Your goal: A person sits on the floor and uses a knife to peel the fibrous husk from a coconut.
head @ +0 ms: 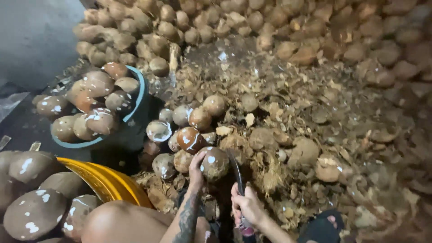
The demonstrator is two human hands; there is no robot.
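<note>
My left hand (196, 167) grips a peeled brown coconut (214, 163) with white patches, resting at the front of a small heap of similar coconuts (189, 128) on the ground. My right hand (247, 207) is closed around the handle of a curved dark blade (236, 168), whose edge stands upright just right of that coconut. My forearm is tattooed. A dark sandal (320, 227) with my toes shows at the bottom right.
A teal basket (138, 96) full of peeled coconuts stands at left. A yellow tub (105, 180) with more peeled coconuts sits at the lower left. Unpeeled husked coconuts (252, 22) pile up behind. Shell and husk scraps (306, 121) cover the ground.
</note>
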